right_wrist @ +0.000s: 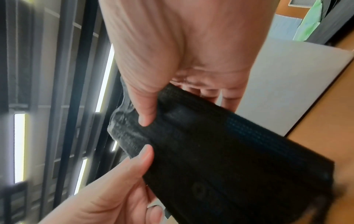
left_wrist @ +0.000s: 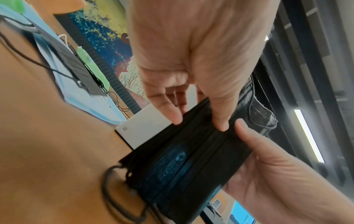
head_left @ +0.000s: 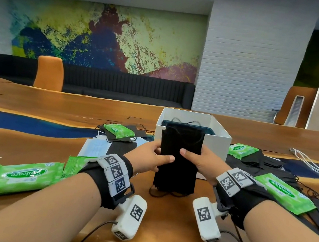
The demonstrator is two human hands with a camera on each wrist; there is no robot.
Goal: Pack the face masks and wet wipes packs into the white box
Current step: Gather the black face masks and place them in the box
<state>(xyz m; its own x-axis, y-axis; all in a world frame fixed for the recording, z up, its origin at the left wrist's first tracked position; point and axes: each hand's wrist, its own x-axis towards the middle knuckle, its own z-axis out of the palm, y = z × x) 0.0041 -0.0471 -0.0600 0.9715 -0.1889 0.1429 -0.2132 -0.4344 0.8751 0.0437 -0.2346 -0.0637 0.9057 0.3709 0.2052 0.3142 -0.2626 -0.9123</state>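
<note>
Black face masks, gathered in an upright stack with their lower edge on the wooden table, are pinched at mid-height between both hands, just in front of the white box. Left hand: thumb on the near face, fingers curled behind. Right hand: the same grip from the opposite side.

wrists: black bands | white tag blocks, black square codes | white cameras, black cables
</note>
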